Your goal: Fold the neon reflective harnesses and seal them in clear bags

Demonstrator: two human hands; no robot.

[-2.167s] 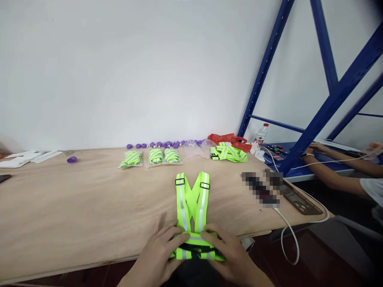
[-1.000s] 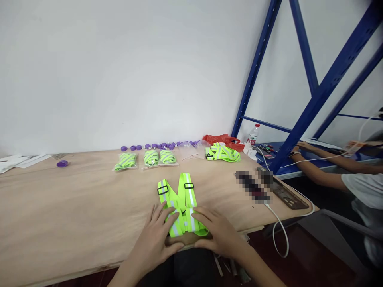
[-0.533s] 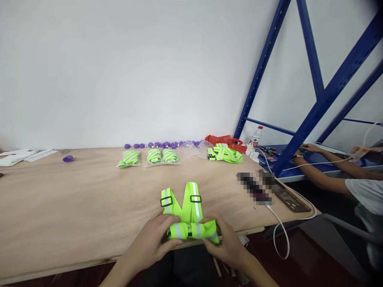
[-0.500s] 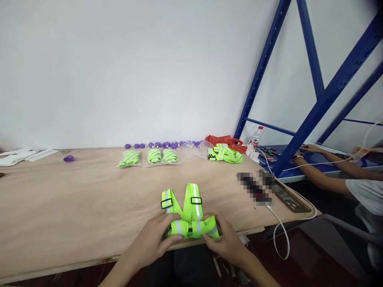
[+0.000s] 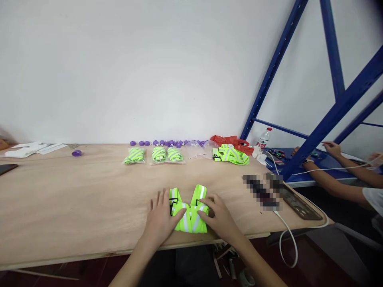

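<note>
A neon-yellow reflective vest [image 5: 191, 219] made of straps with silver stripes lies folded at the table's front edge. Two of its straps stick up at the back, each with a black buckle. At its left side, my left hand [image 5: 160, 219] lies with fingers stretched out on the table and the thumb resting on the folded straps. From the right, my right hand [image 5: 220, 217] has its thumb and forefinger on the vest's edge near the buckle; its other fingers are partly hidden.
Behind the vest are clear bags of rolled straps [image 5: 134, 155], purple rings [image 5: 163, 142], empty clear bags [image 5: 199, 149], loose yellow straps [image 5: 231, 154] and a red bag [image 5: 230, 140]. Rightward are a white cable [image 5: 289, 229], a bottle [image 5: 264, 138], a blue frame [image 5: 329, 115] and another person's arms [image 5: 324, 175].
The vest's lower band has been folded up over the straps, and the vest now lies flatter. My left hand has opened out beside it. The view has shifted slightly left.
</note>
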